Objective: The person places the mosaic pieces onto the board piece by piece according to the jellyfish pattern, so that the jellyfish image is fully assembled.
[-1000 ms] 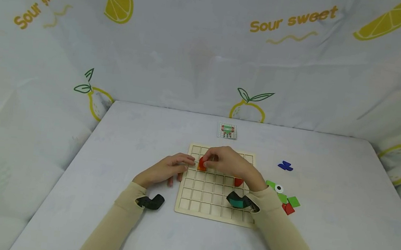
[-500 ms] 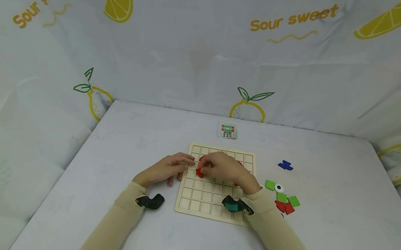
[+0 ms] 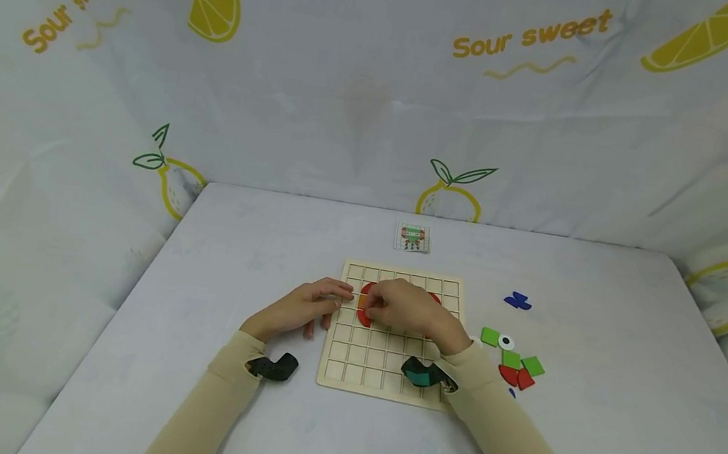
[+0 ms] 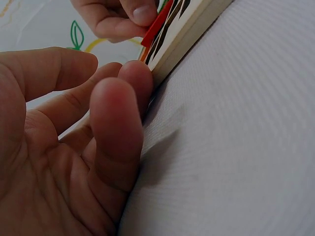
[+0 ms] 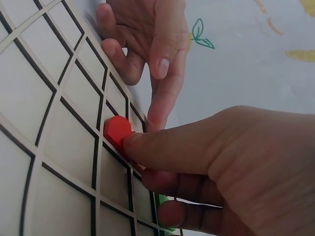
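Observation:
My right hand (image 3: 405, 307) is over the upper left part of the wooden grid board (image 3: 355, 371). Its thumb and fingers pinch a red rounded piece (image 5: 117, 132) low in the grid, partly hidden by the thumb. An orange piece (image 3: 362, 301) lies just above it, with another red piece (image 3: 368, 286) above that. My left hand (image 3: 302, 306) rests at the board's left edge, fingers loosely extended and touching the rim. More red (image 3: 435, 297) shows on the board beyond my right hand, mostly covered. Green (image 5: 166, 211) shows behind the right fingers in the right wrist view.
Right of the board lie several green squares (image 3: 533, 366), a white round piece with a black dot (image 3: 506, 343), and red pieces (image 3: 508, 375). Blue pieces (image 3: 518, 300) lie farther back. A small picture card (image 3: 412, 237) sits behind the board on the white-covered table (image 3: 256, 234).
My right hand has shifted slightly down the board, and the red piece now sits below the orange one. The left hand has stayed still at the board's edge.

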`<state>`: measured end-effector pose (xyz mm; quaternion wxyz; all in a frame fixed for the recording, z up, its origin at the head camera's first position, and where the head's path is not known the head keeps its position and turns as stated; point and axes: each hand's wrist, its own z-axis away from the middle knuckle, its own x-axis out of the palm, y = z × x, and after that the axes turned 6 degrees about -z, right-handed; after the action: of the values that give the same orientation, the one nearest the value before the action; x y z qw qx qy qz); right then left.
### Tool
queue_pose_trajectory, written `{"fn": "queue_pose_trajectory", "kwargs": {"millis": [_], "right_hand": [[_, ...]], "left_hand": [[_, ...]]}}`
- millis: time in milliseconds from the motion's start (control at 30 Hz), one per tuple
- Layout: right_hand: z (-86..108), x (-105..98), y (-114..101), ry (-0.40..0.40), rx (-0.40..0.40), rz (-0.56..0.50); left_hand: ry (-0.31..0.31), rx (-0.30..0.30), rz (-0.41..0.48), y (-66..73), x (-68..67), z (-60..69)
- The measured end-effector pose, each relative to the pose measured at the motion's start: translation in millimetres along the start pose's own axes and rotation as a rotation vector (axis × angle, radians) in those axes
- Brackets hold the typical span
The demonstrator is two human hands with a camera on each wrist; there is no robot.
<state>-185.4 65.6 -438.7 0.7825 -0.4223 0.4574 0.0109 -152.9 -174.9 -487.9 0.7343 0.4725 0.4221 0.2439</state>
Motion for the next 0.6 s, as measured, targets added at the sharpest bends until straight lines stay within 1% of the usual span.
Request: {"fn": "queue_pose_trajectory", "kwargs": {"millis": [100,200,267,333,433,500,600], "right_hand": [[-0.3,0.9,1.3,0.004,0.005,0.011],[-0.2,-0.1,0.9,0.03,0.003,0.035],[0.5,-1.1,1.1,0.056,-0.016,0.038],[1.9,-2.2,1.2,0.062,-0.055,0.033],[2.6,-2.0,1.4,0.028,-0.126,0.013],[2.5,-1.0,1.1,-0.004,-0.151,0.007],[2.7,-1.2,0.9,-0.008,-0.139,0.016]], "left_hand": [[0.001,-0.006,0.001,-0.4,0.1,-0.4],[0.004,-0.007,-0.001,-0.4,-0.3,0.0],[0.003,-0.006,-0.005,-0.5,-0.5,0.1],[0.002,-0.004,-0.009,-0.4,-0.6,0.2],[0.0,-0.004,-0.014,-0.6,-0.6,0.0],[0.0,-0.005,-0.014,-0.6,-0.5,0.1],[0.002,-0.003,-0.014,-0.8,-0.5,-0.2]]}}
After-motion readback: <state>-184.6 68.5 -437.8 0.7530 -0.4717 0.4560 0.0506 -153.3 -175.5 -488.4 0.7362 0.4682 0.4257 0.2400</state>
